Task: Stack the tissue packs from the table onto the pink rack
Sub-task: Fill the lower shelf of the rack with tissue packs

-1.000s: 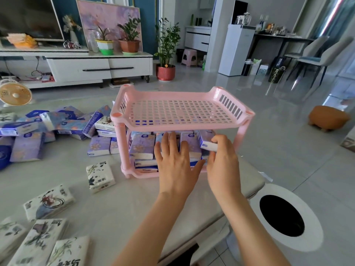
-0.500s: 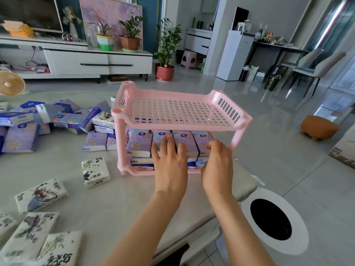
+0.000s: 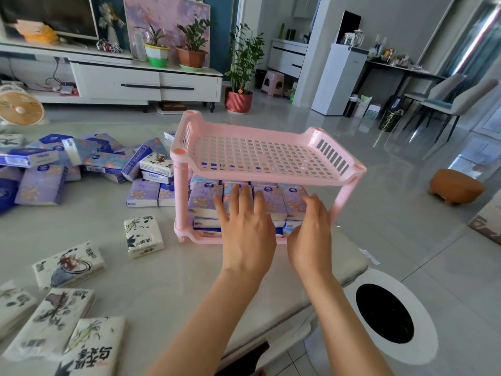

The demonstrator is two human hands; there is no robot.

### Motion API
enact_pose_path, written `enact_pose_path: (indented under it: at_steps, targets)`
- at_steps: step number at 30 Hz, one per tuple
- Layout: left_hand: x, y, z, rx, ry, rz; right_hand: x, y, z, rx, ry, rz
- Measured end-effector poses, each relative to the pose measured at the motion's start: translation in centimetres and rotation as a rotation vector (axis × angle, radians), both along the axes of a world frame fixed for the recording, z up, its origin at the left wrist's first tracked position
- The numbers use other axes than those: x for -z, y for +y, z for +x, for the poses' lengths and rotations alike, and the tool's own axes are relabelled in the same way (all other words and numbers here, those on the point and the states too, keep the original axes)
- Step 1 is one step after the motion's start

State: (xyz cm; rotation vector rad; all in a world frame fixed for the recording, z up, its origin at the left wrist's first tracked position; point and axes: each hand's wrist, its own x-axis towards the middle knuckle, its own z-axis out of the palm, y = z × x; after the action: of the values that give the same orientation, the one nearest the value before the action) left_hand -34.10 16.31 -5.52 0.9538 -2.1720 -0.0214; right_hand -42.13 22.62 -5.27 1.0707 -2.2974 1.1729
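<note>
A pink two-tier rack (image 3: 336, 173) stands on the marble table (image 3: 168, 275) near its right end. Its top shelf holds nothing. The lower shelf carries a row of purple tissue packs (image 3: 202, 198) stacked in two layers. My left hand (image 3: 245, 226) lies flat with straight fingers against the middle packs. My right hand (image 3: 311, 234) presses the packs at the right end of the row, beside the rack's front right post. More purple and blue packs (image 3: 105, 158) lie heaped left of the rack. White packs with ink drawings (image 3: 142, 236) lie nearer me.
A small fan (image 3: 20, 108) stands at the table's far left. A round white bin (image 3: 390, 316) with a dark opening stands on the floor right of the table. An orange stool (image 3: 455, 185) is farther right. The table's front right edge is close to my arms.
My right hand set the pack it held onto the right end of the lower row and now presses there. My left hand slid forward over the middle packs.
</note>
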Motion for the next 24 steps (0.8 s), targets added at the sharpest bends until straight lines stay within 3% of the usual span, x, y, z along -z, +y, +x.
enact_pose_path:
  at_steps: [8, 11, 16, 24]
  targets:
    - [-2.0, -0.9, 1.8, -0.208, 0.008, 0.302, 0.1, -0.4, 0.5, -0.014, -0.055, -0.008]
    - [-2.3, -0.7, 1.8, -0.188, -0.115, 0.410, 0.5, -0.4, 0.5, -0.026, -0.041, 0.050]
    - [-2.9, -0.5, 2.5, -0.182, -0.258, 0.373, 0.2, -0.4, 0.6, -0.049, -0.047, 0.115]
    - [-2.7, -0.4, 3.1, -0.150, -0.233, 0.403, -0.4, -0.2, 0.6, -0.047, -0.086, 0.110]
